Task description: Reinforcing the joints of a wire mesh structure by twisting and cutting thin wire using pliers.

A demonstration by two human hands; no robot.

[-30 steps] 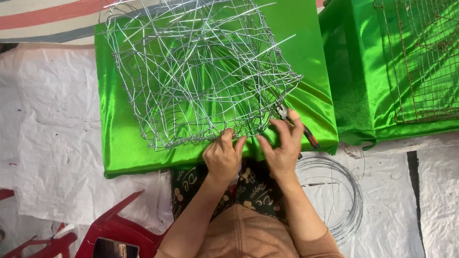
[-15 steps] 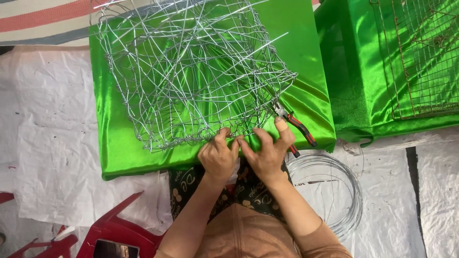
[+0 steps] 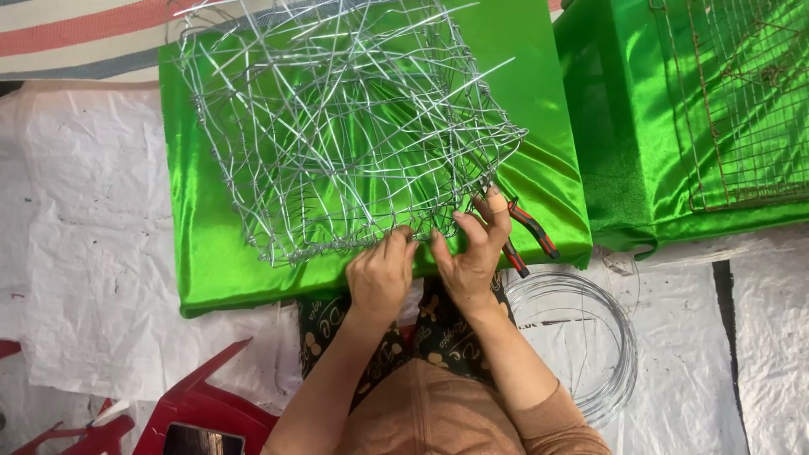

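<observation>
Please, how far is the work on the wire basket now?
Done, it seems: the wire basket already has woven sides and a base, and lies on the green cloth. In hand: the left hand and right hand pinch wire at its near rim; red-handled pliers lie by the right hand. Left, probably: many loose wire ends stick out, and a coil of wire waits nearby.

The wire frame (image 3: 337, 126) is bare, shiny silver metal. It rests on glossy, smooth green satin cloth (image 3: 211, 261). The pliers (image 3: 531, 232) have red and black plastic grips. The floor sheet (image 3: 93, 270) is matt, crinkled white plastic.
</observation>
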